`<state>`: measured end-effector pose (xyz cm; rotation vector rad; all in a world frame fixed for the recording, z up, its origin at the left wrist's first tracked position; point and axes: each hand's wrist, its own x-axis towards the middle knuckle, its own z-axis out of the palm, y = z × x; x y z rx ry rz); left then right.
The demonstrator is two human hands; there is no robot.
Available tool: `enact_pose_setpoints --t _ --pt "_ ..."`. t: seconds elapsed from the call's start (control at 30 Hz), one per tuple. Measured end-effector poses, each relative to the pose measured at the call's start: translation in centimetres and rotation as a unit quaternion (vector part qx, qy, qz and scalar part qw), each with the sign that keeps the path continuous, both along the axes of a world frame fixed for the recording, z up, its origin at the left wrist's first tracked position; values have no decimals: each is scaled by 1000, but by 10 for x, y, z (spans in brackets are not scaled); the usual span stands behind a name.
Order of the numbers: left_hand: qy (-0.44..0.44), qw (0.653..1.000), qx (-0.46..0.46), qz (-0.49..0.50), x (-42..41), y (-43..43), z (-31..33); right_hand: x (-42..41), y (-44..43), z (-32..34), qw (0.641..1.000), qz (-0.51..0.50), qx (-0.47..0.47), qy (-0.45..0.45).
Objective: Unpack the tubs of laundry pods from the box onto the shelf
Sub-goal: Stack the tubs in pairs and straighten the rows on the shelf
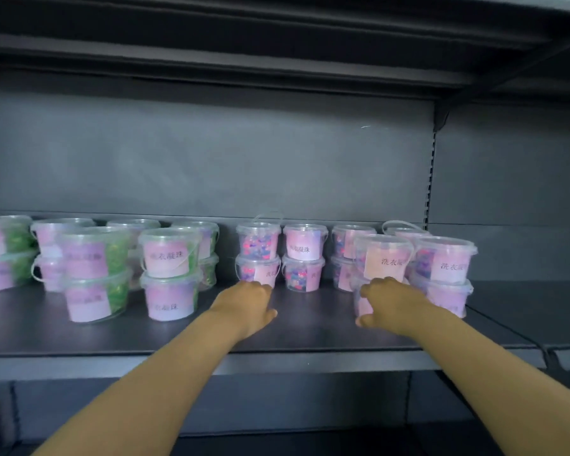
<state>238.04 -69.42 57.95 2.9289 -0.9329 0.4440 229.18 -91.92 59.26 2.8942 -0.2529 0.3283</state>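
Note:
Clear tubs of laundry pods with pink labels stand two high on the dark shelf [310, 327]. Tubs of green pods [93, 255] are on the left, tubs of pink and blue pods [305, 241] in the middle and on the right. My right hand [389, 301] grips the lower tub [362, 306] of a front stack, thumb on its near side, with another tub [384, 258] on top. My left hand [247, 302] reaches to the lower tub [259, 271] of a back stack, its fingertips at the tub's front and its thumb spread. The box is out of view.
Bare shelf lies in front of the middle stacks and to the right of the last stack [445, 261]. A shelf board [277, 60] hangs overhead, well above the tubs. The shelf's front edge [310, 360] runs under my forearms, with a lower level below.

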Motion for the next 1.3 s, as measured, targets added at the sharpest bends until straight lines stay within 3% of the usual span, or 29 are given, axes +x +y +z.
enact_pose_setpoints --t 0.33,0.43,0.57,0.73,0.83,0.93,1.07,1.2,1.3 --pt "62 984 -168 6 61 -14 -15 98 14 17 986 54 107 -115" --pt "24 981 -191 -21 94 -41 -5 146 0 -2 972 46 190 -133" --pt "-38 980 -189 -55 142 -72 21 201 -17 -32 917 33 355 -177" --pt "-109 978 -138 -108 180 -99 43 246 -32 -46 871 -20 440 -219" --pt "-151 977 -83 -129 196 -114 59 260 -38 -59 817 18 521 -246" --pt "-128 983 -29 -127 213 -122 70 263 -44 -67 754 70 606 -245" --pt "-91 988 0 -127 228 -122 66 265 -48 -70 702 106 667 -228" --pt "-65 986 -19 -151 232 -117 72 267 -48 -70 675 116 685 -249" --pt "-58 984 -24 -166 234 -117 75 269 -44 -71 689 113 662 -271"
